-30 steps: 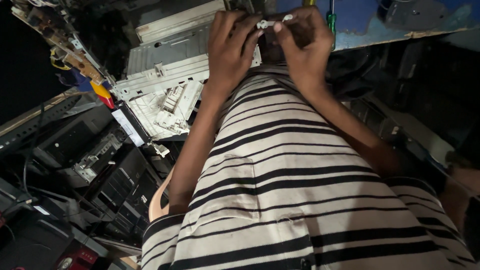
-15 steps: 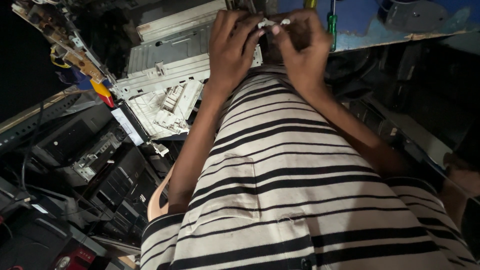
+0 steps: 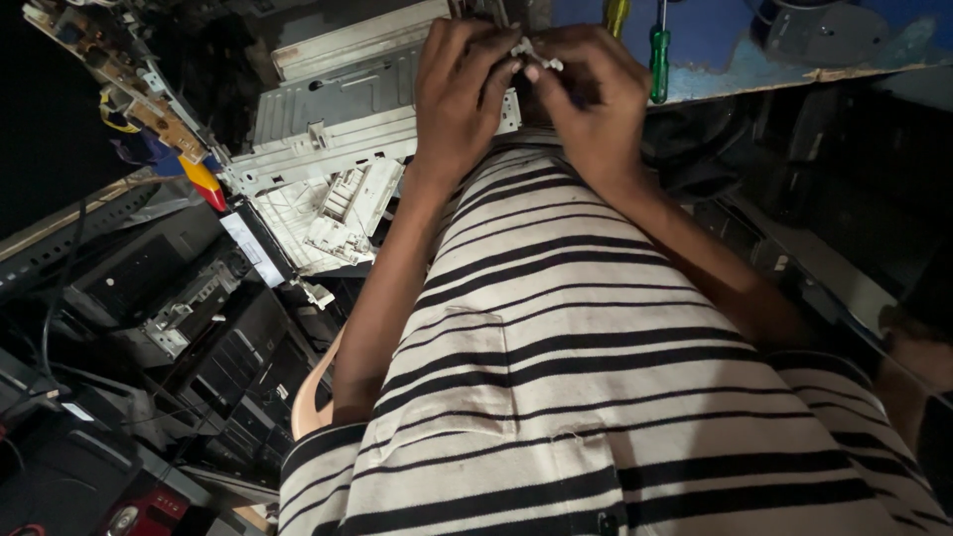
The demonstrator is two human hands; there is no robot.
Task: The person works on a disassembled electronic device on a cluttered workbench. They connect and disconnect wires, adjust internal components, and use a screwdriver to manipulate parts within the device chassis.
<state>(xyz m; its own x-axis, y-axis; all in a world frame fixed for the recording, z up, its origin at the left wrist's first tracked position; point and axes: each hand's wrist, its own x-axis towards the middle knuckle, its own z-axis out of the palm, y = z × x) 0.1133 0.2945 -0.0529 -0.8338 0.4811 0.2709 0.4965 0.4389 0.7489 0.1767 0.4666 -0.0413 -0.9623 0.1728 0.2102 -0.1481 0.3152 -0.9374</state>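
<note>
Printer chassis (image 3: 338,129) left of hands; screwdriver (image 3: 659,60) right; circuit board (image 3: 119,69) far left

Bench (image 3: 754,74): blue, paint worn at its edge, far right.
Screwdriver (image 3: 659,62): green handle, lying on the bench, just beside a yellow-handled tool (image 3: 617,14) cut off by the frame edge.
Metal chassis (image 3: 338,119): grey sheet-metal frame, far centre-left, lying flat.
White plastic assembly (image 3: 333,213): ribbed moulded part, just nearer than the chassis, touching it.
Circuit board (image 3: 119,69): tan, tilted, far left, wires attached.
Black equipment cases (image 3: 179,328): stacked, left and near left, cables over them.
Striped shirt (image 3: 596,377): cream with dark bands, fills the near centre.
</note>
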